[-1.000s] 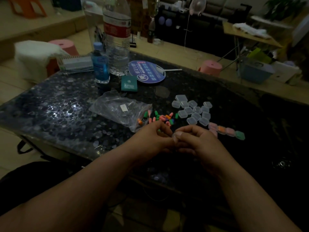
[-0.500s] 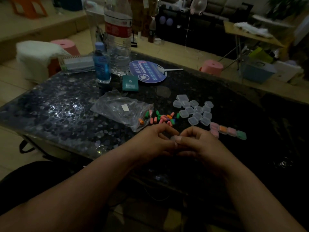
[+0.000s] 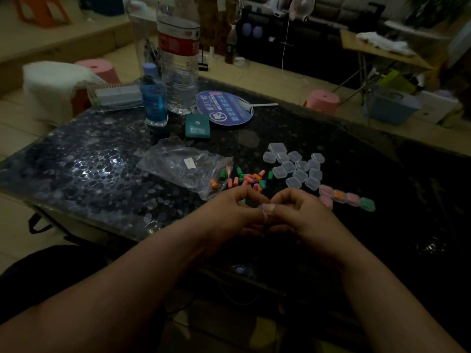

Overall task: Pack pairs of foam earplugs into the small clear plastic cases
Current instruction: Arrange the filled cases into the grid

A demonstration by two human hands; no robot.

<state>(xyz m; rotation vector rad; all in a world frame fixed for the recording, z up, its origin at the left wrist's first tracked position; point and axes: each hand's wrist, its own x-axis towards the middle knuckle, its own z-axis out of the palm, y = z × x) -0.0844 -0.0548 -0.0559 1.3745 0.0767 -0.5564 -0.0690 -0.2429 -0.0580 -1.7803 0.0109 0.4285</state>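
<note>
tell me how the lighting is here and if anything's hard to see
Head view: dim and underexposed; glare speckles the table on its left; the left hand and right hand are in shadow, so the small clear case pinched between them barely shows.

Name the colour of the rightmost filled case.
The rightmost filled case is green, in the head view.
</note>
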